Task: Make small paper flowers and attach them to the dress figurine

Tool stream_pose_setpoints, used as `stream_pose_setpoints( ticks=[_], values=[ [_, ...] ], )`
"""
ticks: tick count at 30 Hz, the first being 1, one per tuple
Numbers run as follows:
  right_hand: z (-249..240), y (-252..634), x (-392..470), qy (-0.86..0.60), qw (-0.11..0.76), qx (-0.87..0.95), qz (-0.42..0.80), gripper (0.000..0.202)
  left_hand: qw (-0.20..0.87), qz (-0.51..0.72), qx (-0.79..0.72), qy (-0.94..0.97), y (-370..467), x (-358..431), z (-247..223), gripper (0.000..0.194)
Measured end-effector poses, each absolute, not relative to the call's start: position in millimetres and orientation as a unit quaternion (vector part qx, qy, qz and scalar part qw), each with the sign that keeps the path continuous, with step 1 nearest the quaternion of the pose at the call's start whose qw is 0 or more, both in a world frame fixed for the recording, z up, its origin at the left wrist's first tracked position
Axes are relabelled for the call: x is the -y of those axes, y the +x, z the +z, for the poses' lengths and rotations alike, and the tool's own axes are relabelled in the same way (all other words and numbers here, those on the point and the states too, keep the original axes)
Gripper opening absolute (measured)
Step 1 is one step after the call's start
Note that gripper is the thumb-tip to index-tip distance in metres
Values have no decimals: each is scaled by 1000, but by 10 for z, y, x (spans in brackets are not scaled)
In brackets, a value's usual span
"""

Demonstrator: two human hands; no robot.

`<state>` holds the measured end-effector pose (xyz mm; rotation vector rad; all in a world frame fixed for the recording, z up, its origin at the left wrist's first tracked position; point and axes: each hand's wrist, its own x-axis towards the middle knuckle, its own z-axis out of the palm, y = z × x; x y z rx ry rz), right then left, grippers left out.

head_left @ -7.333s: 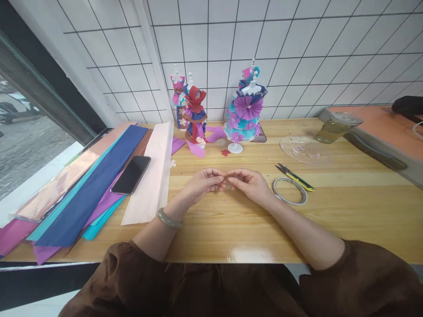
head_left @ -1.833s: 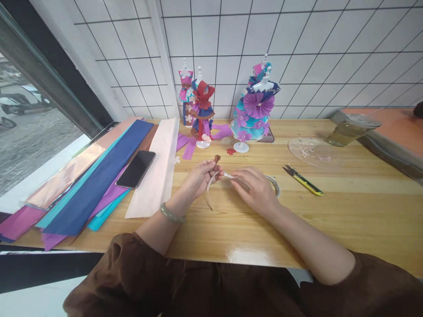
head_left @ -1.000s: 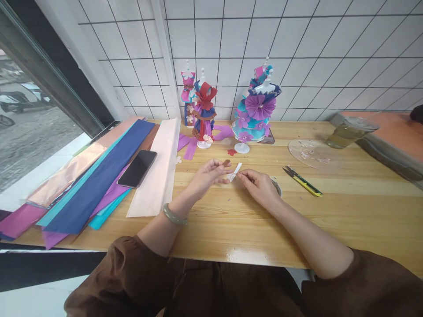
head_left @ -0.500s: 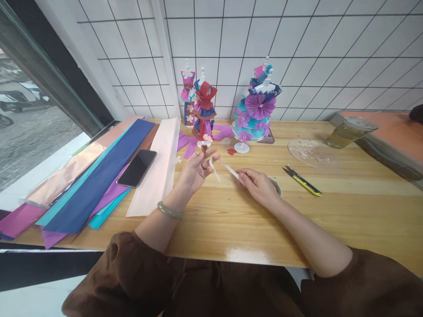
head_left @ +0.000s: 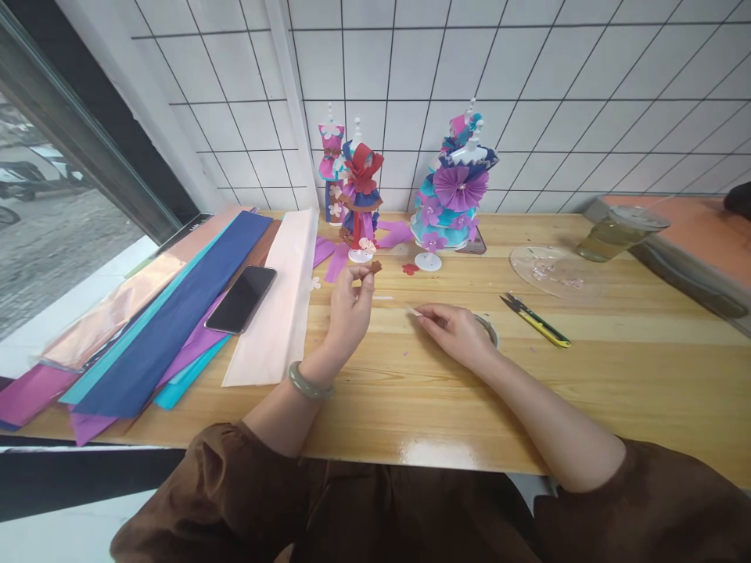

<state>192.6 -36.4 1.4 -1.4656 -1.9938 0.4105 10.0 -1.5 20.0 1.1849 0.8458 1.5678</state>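
My left hand pinches a small brown paper piece between thumb and fingers, just in front of the doll stand with the red bow. To its right, my right hand is closed on a small white strip, its fingertips low over the table. A thin white strip shows between the two hands. Partly hidden behind my right hand is a round roll. A red paper flower lies near the stand with the purple fan.
Coloured paper sheets and a black phone cover the left side. Yellow-handled snips lie at the right, near a clear plate and a cup of drink. The tiled wall bounds the back.
My left hand has turned and now shows the brown piece at its fingertips; the curled white strip no longer hangs from it. My right hand stays nearly in place, with less strip showing.
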Motion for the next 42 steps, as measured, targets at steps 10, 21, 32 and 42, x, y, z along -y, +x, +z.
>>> stream_pose_setpoints(
  ticks=[10, 21, 32, 42],
  values=[
    [-18, 1931, 324, -473, 296, 826, 85, 21, 611, 428, -379, 548, 164, -13, -6, 21],
    [-29, 1904, 356, -502, 336, 787, 129, 50, 604, 338, -429, 580, 133, -34, -47, 23],
    [-141, 1927, 284, -510, 391, 739, 204, 41, 580, 341, -401, 621, 136, 54, 22, 24],
    [41, 1835, 380, -469, 435, 733, 232, 19, 614, 383, -353, 593, 135, 25, 33, 28]
  ],
)
